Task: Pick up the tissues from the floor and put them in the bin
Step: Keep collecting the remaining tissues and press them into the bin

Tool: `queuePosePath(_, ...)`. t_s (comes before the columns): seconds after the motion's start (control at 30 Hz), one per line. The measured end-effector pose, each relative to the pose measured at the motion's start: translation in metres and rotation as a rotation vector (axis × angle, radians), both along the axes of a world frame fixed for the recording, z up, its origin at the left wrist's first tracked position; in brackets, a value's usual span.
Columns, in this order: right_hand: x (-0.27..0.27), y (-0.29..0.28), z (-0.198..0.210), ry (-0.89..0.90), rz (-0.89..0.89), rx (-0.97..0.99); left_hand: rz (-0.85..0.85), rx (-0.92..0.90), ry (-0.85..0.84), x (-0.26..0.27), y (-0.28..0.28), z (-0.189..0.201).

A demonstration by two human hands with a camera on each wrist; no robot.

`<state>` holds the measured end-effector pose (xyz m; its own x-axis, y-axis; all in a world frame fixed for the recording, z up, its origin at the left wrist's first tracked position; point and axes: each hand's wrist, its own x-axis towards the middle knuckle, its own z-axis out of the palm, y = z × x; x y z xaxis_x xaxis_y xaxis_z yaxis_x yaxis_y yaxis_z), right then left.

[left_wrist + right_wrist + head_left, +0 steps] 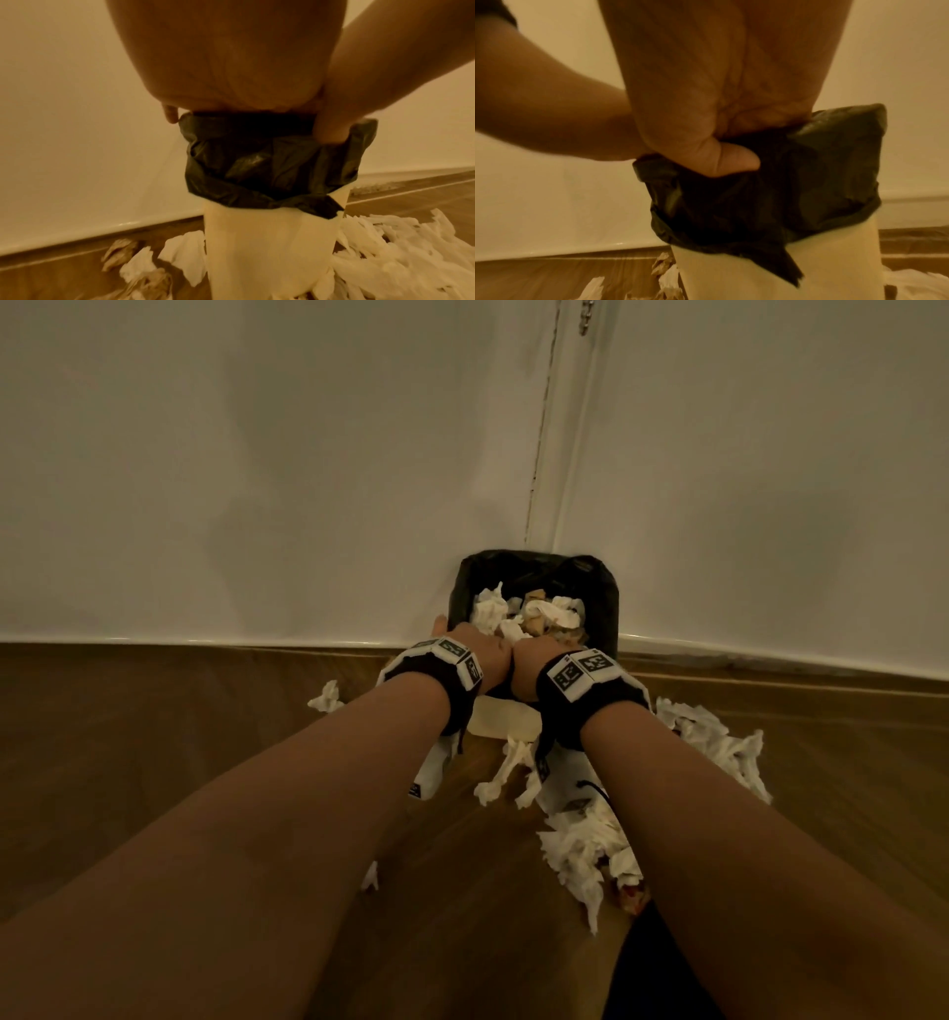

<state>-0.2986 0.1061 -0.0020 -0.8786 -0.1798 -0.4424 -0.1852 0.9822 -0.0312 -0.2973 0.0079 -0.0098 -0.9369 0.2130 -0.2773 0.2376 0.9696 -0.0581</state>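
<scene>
White tissues [716,742] ring the bin [506,719] — both hands over its rim.

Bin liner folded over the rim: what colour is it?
Black. The crinkled plastic bin liner shows best in the left wrist view, over the cream bin.

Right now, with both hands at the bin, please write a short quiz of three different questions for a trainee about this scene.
1. True or false: the bin is lined with a black bag.
2. Multiple choice: where do loose tissues lie? A) only inside the bin B) on the wooden floor around the bin and also inside it C) on a shelf
3. Fill in: the left hand and the right hand are both at the bin's ____.

Key: 1 true; 2 B; 3 rim.
</scene>
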Motion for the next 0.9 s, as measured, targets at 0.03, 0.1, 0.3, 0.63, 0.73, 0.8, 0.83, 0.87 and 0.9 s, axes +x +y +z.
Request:
queuePosePath(0.03, -0.001, -0.001, 0.001, 0.022, 0.013, -0.014, -0.019, 0.013, 0.008, 0.001, -0.002, 0.002)
queuePosePath(0.1, -0.001, 0.001, 0.006, 0.057, 0.024, -0.032, -0.029, 0.09, 0.034, 0.002, -0.009, 0.007)
queuePosePath(0.3, -0.001, 0.002, 0.033, 0.265, -0.039, -0.013, 0.018, 0.502, 0.181, 0.004, -0.048, 0.029)
queuePosePath(0.63, 0.049, -0.073, 0.023, 0.203, 0.236, -0.272, 0.309, 0.393, 0.104, 0.055, -0.107, -0.014)
queuePosePath(0.73, 0.065, -0.096, -0.02, -0.069, 0.333, -0.185, 0.328, 0.237, -0.111, 0.088, -0.125, -0.045)
queuePosePath(0.8, 0.078, -0.11, -0.044, -0.209, 0.409, -0.097, 0.359, 0.143, -0.252, 0.111, -0.141, -0.065)
queuePosePath(0.83, 0.086, -0.116, -0.053, -0.27, 0.436, -0.068, 0.399, 0.114, -0.316, 0.122, -0.15, -0.074)
queuePosePath(0.87, 0.095, -0.121, -0.061, -0.309, 0.454, -0.074, 0.426, 0.086, -0.358, 0.133, -0.16, -0.084)
queuePosePath(0.9, 0.103, -0.126, -0.067, -0.343, 0.451, -0.103, 0.458, 0.067, -0.403, 0.144, -0.169, -0.093)
